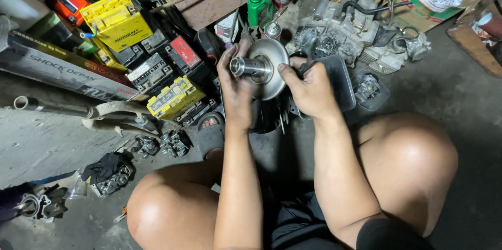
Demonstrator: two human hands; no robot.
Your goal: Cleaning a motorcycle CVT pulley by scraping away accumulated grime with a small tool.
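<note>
Metal pulley disc (266, 69) with a central hub, held between 2 hands: left hand (235, 90) and right hand (308, 90), fingers wrapped narrowly around its rim, above batteries (117, 20).

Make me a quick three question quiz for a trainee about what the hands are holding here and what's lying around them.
1. True or false: both hands grip the round metal pulley part.
2. Which lies left of the left hand? A) yellow batteries B) a bicycle wheel C) a paint roller
3. What colour is the bottle standing beyond the pulley part?

Key: 1 true, the right hand holds its other side. 2 A. 3 green.
</note>
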